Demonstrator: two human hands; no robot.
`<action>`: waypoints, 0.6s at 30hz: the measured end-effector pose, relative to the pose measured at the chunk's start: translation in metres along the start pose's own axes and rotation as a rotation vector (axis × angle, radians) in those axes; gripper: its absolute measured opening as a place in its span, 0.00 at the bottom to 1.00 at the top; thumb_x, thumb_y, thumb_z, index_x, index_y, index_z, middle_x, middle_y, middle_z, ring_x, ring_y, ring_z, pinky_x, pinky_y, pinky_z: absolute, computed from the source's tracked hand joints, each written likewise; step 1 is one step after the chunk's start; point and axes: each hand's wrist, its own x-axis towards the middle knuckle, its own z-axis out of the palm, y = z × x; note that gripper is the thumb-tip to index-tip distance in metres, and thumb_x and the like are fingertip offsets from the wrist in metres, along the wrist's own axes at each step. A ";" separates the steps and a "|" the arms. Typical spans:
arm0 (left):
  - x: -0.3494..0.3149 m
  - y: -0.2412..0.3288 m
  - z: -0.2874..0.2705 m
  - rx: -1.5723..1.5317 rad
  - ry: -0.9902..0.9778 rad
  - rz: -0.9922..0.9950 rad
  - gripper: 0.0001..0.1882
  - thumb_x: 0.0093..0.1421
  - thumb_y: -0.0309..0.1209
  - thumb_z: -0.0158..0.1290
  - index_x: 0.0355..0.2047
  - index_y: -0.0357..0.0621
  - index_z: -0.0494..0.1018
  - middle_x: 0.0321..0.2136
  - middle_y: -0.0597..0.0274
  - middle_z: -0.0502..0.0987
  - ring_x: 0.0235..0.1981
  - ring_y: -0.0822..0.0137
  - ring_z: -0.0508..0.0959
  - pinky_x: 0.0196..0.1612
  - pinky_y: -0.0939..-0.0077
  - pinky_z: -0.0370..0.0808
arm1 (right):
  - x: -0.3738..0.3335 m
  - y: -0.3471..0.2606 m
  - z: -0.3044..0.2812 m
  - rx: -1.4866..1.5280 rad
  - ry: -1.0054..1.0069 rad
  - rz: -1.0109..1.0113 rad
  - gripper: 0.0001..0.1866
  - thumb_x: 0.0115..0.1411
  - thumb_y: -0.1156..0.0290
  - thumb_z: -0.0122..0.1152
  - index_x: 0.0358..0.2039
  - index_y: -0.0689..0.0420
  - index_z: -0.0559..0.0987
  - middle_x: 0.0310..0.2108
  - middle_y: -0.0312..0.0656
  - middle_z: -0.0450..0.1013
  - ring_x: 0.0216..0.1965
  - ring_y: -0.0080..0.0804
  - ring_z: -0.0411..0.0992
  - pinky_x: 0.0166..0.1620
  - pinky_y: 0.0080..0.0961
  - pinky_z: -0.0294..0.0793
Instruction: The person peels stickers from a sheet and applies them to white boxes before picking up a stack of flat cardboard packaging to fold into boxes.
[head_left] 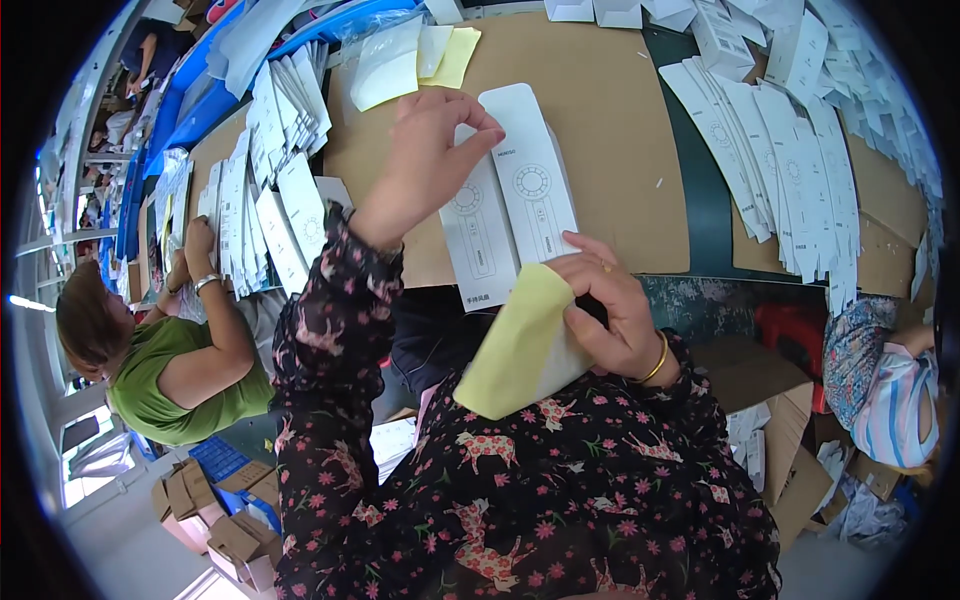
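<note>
Two long white cartons lie side by side on a brown cardboard sheet (620,130); each bears a line drawing of a round-headed device. Over the top of the left carton (474,240), my left hand (430,150) is closed in a pinch, thumb against forefinger. Whatever it may hold is too small to make out. The right carton (537,195) reaches down toward my right hand (612,305). That hand grips a bent yellow sheet (515,345), which hangs over the lower ends of the cartons, close to my body.
Yellow and translucent sheets (410,62) lie at the back. Stacked flat white cartons stand left (290,105) and right (765,150), with more heaped at the far right. A co-worker in green (185,385) sits at left; another person's patterned clothing (860,360) shows at right.
</note>
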 end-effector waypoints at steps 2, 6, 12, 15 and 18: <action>0.006 -0.002 0.007 0.035 -0.010 -0.047 0.08 0.61 0.33 0.63 0.37 0.43 0.82 0.41 0.61 0.79 0.44 0.59 0.74 0.53 0.65 0.68 | -0.004 0.004 0.004 -0.023 0.006 0.005 0.08 0.56 0.78 0.55 0.36 0.60 0.79 0.41 0.44 0.81 0.45 0.39 0.79 0.67 0.51 0.60; 0.013 -0.004 0.013 0.086 -0.060 -0.161 0.09 0.60 0.36 0.63 0.36 0.45 0.83 0.41 0.63 0.77 0.45 0.57 0.72 0.52 0.66 0.68 | -0.007 0.011 0.006 -0.070 0.021 0.022 0.09 0.54 0.78 0.55 0.36 0.60 0.79 0.41 0.44 0.81 0.44 0.39 0.79 0.68 0.53 0.59; 0.013 -0.003 0.021 0.137 -0.055 -0.181 0.06 0.57 0.38 0.65 0.31 0.52 0.85 0.42 0.65 0.77 0.55 0.54 0.68 0.54 0.54 0.63 | -0.006 0.012 0.005 -0.068 0.033 0.020 0.09 0.53 0.79 0.55 0.36 0.60 0.79 0.40 0.44 0.82 0.43 0.38 0.80 0.67 0.52 0.61; 0.011 0.001 0.022 0.218 -0.010 -0.104 0.08 0.57 0.37 0.65 0.35 0.52 0.84 0.41 0.67 0.77 0.52 0.55 0.69 0.53 0.59 0.65 | -0.006 0.013 0.006 -0.063 0.041 0.013 0.10 0.53 0.79 0.55 0.36 0.60 0.79 0.40 0.43 0.82 0.43 0.38 0.80 0.67 0.52 0.61; 0.011 0.006 0.022 0.256 0.018 -0.095 0.11 0.56 0.37 0.66 0.39 0.53 0.83 0.40 0.68 0.78 0.51 0.55 0.70 0.53 0.62 0.66 | -0.005 0.014 0.008 -0.068 0.047 0.004 0.10 0.52 0.79 0.56 0.36 0.60 0.79 0.39 0.43 0.82 0.43 0.38 0.80 0.67 0.51 0.62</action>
